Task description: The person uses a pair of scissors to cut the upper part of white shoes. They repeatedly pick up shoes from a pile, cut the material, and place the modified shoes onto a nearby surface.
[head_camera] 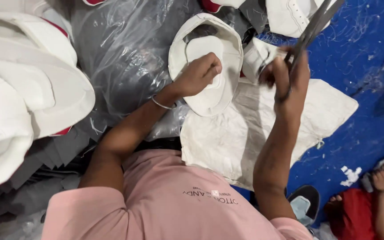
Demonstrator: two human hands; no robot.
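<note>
The left hand [198, 73] was closed on the white shoe upper [207, 66], its fingers curled over the inner white panel and pressing it down, a thin metal bangle [162, 105] round the wrist. The upper lay open side up, its lower end resting on the upper left corner of a white woven sack [325, 111] spread over the blue floor [370, 53], and its upper end on crumpled clear plastic sheeting [121, 49]. The right hand [290, 78] was clenched round the handles of grey scissors [312, 26], whose blades pointed up and to the right, just beside the upper's right edge. A small white piece [256, 55] sat between the upper and that hand, touching the fingers. More white uppers [23, 89] with red trim were stacked on the plastic at the left edge of the view. At the lower right corner another person's hand [383, 180] rested near a red cloth [356, 211]
</note>
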